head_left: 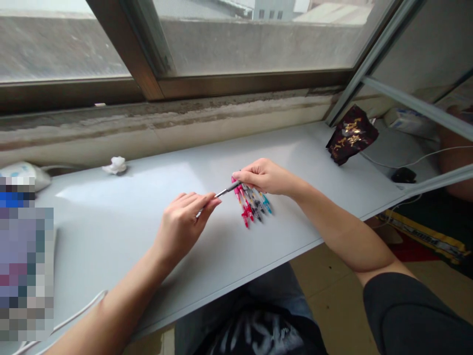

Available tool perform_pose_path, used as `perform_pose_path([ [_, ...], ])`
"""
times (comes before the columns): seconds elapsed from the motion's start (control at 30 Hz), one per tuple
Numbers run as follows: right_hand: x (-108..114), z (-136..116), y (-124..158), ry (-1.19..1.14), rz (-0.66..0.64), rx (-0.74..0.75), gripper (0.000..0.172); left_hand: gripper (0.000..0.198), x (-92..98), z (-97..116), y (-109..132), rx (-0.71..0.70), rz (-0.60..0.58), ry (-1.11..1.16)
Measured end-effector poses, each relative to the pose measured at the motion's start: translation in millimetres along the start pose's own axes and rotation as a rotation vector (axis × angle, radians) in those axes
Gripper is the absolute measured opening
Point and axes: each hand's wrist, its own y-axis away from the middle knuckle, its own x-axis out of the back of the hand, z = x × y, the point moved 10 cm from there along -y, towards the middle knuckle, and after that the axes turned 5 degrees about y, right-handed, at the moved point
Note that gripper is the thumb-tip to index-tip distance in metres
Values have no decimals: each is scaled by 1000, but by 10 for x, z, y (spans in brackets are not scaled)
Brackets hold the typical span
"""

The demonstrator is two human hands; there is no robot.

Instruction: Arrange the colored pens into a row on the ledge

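Observation:
My left hand (181, 229) pinches a slim pen (223, 192) with a silver barrel and a black end, and its thin rear part shows beyond my fingers. My right hand (264, 176) grips the gathered top ends of a fan of gel pens (252, 203) in red, pink, grey and teal. The black end of the slim pen reaches in among them, right by my right fingertips. The pens' tips splay out over the pale grey tabletop (111, 212), and their upper parts are hidden under my right fingers.
A crumpled white tissue (116, 165) lies near the window ledge (155, 128). At the back right stand a dark red gold-printed packet (352, 134) and a small black object (403, 175) with a white cable (417, 160). A white object (25, 176) sits at far left.

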Motion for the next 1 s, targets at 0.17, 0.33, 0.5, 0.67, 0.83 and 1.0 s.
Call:
perform_pose_path([
  [0.17, 90, 79, -18, -180, 113, -56, 55, 38, -59, 298, 33, -151, -105, 170],
  [0.33, -24, 104, -15, -217, 118, -111, 54, 18, -293, 648, 178, -400, -319, 178],
  [0.5, -114, 60, -6, -192, 95, -112, 58, 14, -254, 699, 200, -441, -278, 164],
  [0.67, -112, 54, -12, -151, 103, -90, 58, 14, -267, 671, 180, -408, -302, 209],
  [0.83, -142, 59, -25, -120, 54, -55, 54, 22, -266, 634, 167, -403, -286, 211],
  [1.0, 203, 59, 26, 189, 165, -82, 44, 22, -238, 532, 155, -352, -250, 248],
])
